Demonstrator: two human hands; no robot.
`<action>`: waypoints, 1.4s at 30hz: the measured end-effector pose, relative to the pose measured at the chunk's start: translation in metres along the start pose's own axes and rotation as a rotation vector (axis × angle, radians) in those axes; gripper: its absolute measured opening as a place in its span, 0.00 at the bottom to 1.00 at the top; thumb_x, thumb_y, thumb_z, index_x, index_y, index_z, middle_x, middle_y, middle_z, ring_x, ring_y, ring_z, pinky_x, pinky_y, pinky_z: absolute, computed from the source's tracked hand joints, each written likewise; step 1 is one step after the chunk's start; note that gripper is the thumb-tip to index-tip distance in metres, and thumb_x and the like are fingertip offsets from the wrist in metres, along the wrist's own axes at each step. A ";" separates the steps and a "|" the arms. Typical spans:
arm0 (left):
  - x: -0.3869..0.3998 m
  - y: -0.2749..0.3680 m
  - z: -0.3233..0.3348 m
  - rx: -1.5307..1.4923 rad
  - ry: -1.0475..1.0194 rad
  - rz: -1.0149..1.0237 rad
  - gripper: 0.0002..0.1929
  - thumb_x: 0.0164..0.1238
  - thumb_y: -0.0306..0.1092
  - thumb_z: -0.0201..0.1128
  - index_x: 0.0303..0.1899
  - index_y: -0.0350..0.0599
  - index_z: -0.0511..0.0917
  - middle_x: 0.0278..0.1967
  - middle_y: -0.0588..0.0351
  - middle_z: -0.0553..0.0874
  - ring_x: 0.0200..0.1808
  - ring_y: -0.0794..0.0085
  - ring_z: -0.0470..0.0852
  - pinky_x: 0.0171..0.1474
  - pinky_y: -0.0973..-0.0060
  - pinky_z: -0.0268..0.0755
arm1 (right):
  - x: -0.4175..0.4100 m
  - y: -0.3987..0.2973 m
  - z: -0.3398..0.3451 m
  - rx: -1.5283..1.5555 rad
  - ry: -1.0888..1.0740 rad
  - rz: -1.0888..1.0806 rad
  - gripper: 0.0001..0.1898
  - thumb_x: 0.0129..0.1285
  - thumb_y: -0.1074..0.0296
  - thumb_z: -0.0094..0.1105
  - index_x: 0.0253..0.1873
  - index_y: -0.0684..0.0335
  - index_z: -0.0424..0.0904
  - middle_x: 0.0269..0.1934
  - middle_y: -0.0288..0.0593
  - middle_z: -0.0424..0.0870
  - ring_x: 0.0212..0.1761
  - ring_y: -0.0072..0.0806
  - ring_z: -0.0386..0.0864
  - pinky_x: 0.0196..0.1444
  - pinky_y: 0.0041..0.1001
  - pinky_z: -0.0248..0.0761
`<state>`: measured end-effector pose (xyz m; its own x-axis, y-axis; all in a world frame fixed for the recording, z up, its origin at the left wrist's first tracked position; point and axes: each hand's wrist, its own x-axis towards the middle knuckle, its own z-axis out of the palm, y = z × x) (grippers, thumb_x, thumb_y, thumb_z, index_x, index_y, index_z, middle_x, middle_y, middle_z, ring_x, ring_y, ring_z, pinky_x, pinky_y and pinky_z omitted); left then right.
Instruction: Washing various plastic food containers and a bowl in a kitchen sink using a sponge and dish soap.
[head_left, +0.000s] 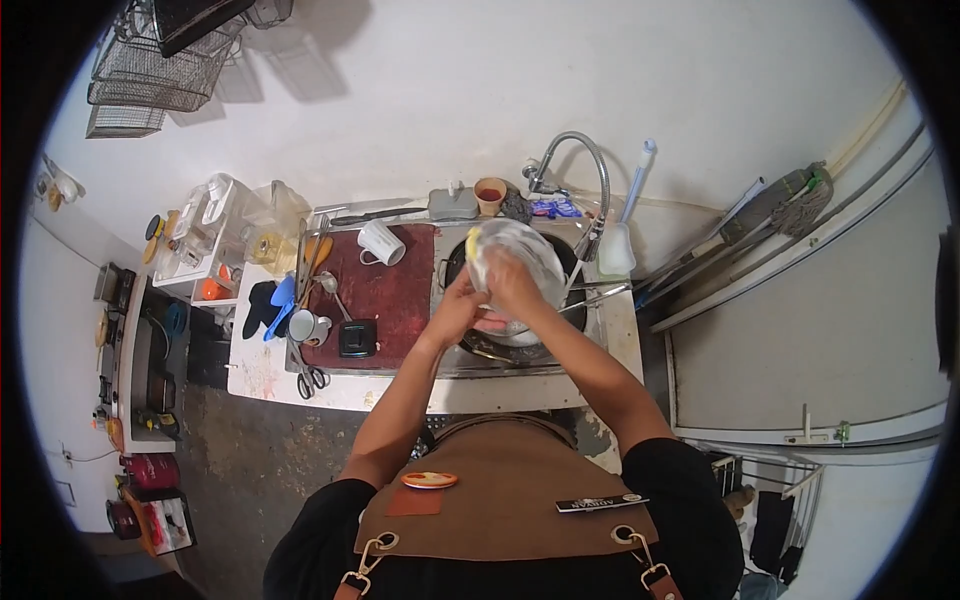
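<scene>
Over the sink, my left hand (454, 313) grips the near left edge of a soapy, light-coloured round dish (536, 251); whether it is a bowl or a lid I cannot tell. My right hand (511, 281) lies on the dish, blurred, and the yellow edge of what looks like a sponge (473, 241) shows beyond its fingers. What the right fingers hold is hidden. Beneath, a large dark pan (574, 262) sits in the sink with suds in it. The curved metal spray faucet (604, 180) hangs at the right of the dish.
Left of the sink, a dark red mat (405, 300) bears a white mug (381, 243), a ladle (337, 292) and a black square lid (358, 338). Scissors (311, 381) hang over the counter's near edge. Behind stand a scouring pad (516, 205) and a brown cup (490, 195). Mops (795, 202) lean right.
</scene>
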<state>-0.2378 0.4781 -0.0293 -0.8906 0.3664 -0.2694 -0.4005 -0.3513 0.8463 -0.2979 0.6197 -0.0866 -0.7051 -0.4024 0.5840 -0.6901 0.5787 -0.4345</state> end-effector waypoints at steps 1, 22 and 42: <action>-0.001 0.001 -0.009 -0.003 0.011 0.007 0.40 0.60 0.17 0.48 0.73 0.60 0.48 0.56 0.49 0.75 0.35 0.69 0.84 0.38 0.69 0.84 | -0.001 -0.014 -0.008 0.007 -0.005 -0.010 0.19 0.56 0.76 0.53 0.54 0.72 0.73 0.50 0.60 0.77 0.56 0.52 0.73 0.60 0.42 0.66; -0.020 0.000 -0.007 0.074 0.145 0.089 0.34 0.66 0.21 0.46 0.73 0.54 0.49 0.57 0.42 0.76 0.33 0.52 0.87 0.32 0.66 0.86 | -0.044 0.005 -0.073 0.140 -0.391 -0.034 0.12 0.51 0.75 0.56 0.42 0.65 0.82 0.45 0.48 0.80 0.50 0.45 0.75 0.55 0.35 0.69; 0.039 -0.090 0.044 -0.294 0.185 -0.051 0.25 0.69 0.25 0.43 0.67 0.48 0.52 0.60 0.39 0.69 0.44 0.42 0.83 0.43 0.58 0.84 | -0.143 0.045 -0.181 0.187 0.100 0.475 0.17 0.52 0.74 0.58 0.48 0.68 0.81 0.41 0.50 0.84 0.41 0.35 0.81 0.47 0.28 0.72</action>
<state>-0.2270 0.5620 -0.0962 -0.8809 0.2373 -0.4095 -0.4667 -0.5796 0.6681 -0.1983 0.8316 -0.0653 -0.9350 -0.0506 0.3511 -0.3212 0.5406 -0.7775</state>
